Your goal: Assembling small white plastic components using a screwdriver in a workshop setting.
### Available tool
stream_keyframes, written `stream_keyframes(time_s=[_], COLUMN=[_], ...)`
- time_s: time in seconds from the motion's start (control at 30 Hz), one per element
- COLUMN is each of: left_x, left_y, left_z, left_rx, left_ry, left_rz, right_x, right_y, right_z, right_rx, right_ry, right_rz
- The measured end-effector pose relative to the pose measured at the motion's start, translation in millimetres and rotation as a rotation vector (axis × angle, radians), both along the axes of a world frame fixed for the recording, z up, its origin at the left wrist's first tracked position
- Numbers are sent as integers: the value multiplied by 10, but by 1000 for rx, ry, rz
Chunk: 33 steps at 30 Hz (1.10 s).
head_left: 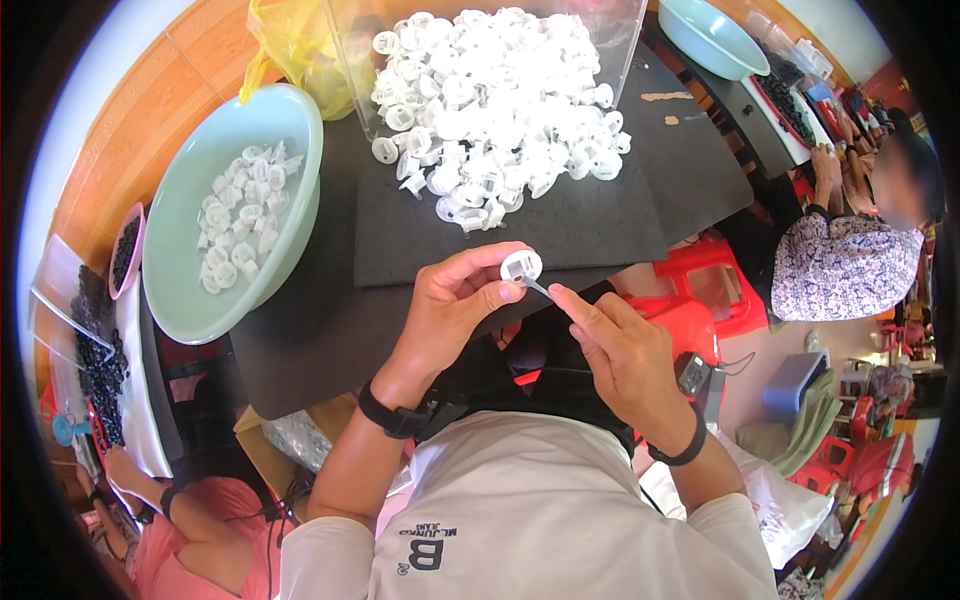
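Note:
My left hand (455, 300) is closed, pinching a small round white plastic part (518, 264) between thumb and fingertips. The part has a squarish opening in its face. My right hand (628, 355) is closed too, its index fingertip at the end of a thin, pale blade-like piece (538, 289) that reaches to the part's lower edge. Whether this piece is a separate tool or belongs to the part, I cannot tell. Beyond my hands, a heap of similar white parts (500, 100) spills out of a clear plastic bin (622, 50) onto a black mat (400, 235).
At left, a pale green basin (165, 285) holds several translucent white parts (245, 205). A yellow plastic bag (290, 40) lies behind it. Red stools (710, 285) stand at right. Co-workers sit at both sides, one in a patterned top (845, 265), one in pink (215, 540).

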State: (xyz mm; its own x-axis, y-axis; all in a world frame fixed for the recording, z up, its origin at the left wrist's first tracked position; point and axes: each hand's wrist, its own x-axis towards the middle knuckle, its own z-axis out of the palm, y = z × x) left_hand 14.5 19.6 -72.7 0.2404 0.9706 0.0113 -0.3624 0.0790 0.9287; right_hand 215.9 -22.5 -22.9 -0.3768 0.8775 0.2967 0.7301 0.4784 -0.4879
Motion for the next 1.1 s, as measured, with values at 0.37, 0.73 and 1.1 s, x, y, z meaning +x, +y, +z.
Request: stream_keyframes(time_s=[0.37,0.73,1.1], left_x=[19,-21,-2], left_y=[15,-13,-21], left_z=[-71,-23,-12], left_rx=[61,-9,-9], left_ry=[16,-5,2], left_rz=[57,-6,21], right_x=[61,46,29], right_y=[-18,-16,-2], right_z=[61,49,48], right_rx=[72,44,51], right_ry=[-13,-68,-81], right_rz=[-3,7,10])
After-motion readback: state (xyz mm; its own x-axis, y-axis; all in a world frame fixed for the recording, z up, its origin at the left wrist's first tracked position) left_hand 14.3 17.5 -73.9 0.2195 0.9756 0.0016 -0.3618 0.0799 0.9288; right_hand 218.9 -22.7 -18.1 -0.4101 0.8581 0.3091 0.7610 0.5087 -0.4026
